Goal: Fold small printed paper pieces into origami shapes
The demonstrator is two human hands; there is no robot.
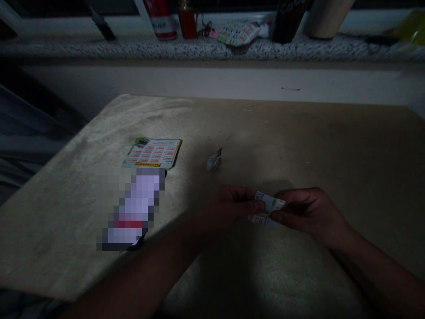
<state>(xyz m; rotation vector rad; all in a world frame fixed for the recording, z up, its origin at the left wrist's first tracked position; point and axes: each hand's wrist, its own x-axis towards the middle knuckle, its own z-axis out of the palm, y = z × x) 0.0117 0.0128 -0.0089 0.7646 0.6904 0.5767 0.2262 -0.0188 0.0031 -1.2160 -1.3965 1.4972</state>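
Between my two hands is a small piece of printed paper [270, 204], partly folded, with white, green and orange print. My left hand [237, 201] pinches its left side between thumb and fingers. On the right side, my right hand [303, 210] pinches the same paper. A small folded paper figure [214, 160] stands on the table just beyond my left hand. Farther left lies a stack of printed calendar cards [153, 153]. Directly below the cards is a phone with a lit, blurred screen [134, 208].
The pale table [318, 146] reaches to the wall under a speckled stone sill [126, 51]. On the sill stand a red can [161, 20], a red bottle [187, 20], a dark cup [288, 20], a beige cup [328, 17] and a colourful printed paper object [239, 34].
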